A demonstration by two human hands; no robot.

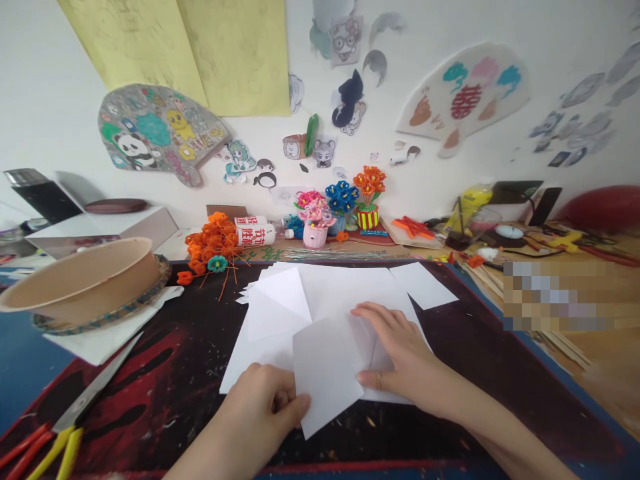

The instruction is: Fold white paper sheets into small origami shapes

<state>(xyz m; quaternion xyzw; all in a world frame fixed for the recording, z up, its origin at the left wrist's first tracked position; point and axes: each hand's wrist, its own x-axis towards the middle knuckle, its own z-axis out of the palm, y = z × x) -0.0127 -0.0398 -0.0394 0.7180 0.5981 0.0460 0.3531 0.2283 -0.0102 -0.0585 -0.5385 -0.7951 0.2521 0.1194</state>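
My left hand (265,407) pinches a small white paper sheet (325,380) by its lower left edge, thumb in front and fingers curled behind. My right hand (400,347) is curved round the right side of the paper, thumb at its lower right corner and fingers higher up on a creased part (370,343). How firmly the right fingers grip cannot be made out. Below both hands lies a stack of larger white sheets (350,287). A folded white piece (280,307) rests on the stack's left side, and another white sheet (425,283) lies at its right corner.
Open scissors (85,400) with red and yellow handles lie at the left, near a round tan basket (80,273). Orange craft flowers (215,237), small flower pots (316,230) and thin wires (340,254) line the back. Wooden sticks (555,347) lie at the right.
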